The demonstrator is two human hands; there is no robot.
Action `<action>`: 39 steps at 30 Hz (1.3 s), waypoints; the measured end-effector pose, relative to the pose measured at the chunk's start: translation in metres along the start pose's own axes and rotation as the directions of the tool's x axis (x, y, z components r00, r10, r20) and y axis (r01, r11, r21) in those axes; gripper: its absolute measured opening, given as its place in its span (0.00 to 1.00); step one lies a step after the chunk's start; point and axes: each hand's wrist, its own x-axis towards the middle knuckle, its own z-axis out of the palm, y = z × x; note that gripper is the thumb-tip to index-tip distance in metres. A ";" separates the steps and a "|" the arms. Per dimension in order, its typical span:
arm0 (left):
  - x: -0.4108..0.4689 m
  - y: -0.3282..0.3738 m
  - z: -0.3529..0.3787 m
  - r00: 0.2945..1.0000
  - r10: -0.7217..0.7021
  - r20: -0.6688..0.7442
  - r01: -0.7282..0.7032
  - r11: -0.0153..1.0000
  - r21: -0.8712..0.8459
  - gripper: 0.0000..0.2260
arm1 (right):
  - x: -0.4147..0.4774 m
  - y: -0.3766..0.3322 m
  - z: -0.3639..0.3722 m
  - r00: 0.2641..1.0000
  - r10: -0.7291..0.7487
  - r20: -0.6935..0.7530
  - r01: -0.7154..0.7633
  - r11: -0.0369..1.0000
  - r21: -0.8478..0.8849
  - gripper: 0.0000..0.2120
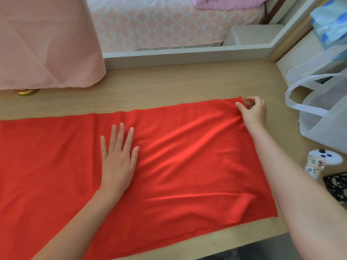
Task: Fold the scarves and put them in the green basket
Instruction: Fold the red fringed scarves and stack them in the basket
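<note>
Red scarf lies unfolded on the desk; left hand presses flat, right hand pinches its far-right corner; no basket visible.

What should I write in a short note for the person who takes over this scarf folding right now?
Left hand: open, flat, pressing on the middle of the red scarf.
Right hand: pinching the scarf's far right corner.
Scarf: spread flat along the wooden table, its left end running out of view, some wrinkles on the right half.
Done: the scarf is laid out; no finished fold is visible.
Left: fold the scarf, then put it in the green basket, which is not in view. No other scarves can be seen here.
</note>
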 end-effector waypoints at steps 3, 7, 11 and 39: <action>0.003 0.018 0.012 0.998 0.018 0.061 -0.017 1.000 -0.017 0.25 | 0.012 -0.009 0.010 0.997 0.075 0.019 -0.075 0.997 -0.008 0.13; 0.000 0.018 0.022 0.995 0.003 0.104 -0.005 1.000 0.022 0.26 | 0.013 -0.009 0.011 0.988 0.138 -0.066 -0.140 0.990 -0.032 0.11; 0.000 0.019 0.021 0.995 0.007 0.101 -0.011 0.999 0.033 0.25 | 0.018 -0.010 0.006 0.970 0.190 -0.154 -0.190 0.982 0.018 0.11; -0.141 0.022 -0.021 0.940 0.226 0.257 -0.206 0.973 -0.102 0.30 | -0.272 0.109 -0.097 0.991 -0.059 0.122 0.068 0.995 -0.070 0.16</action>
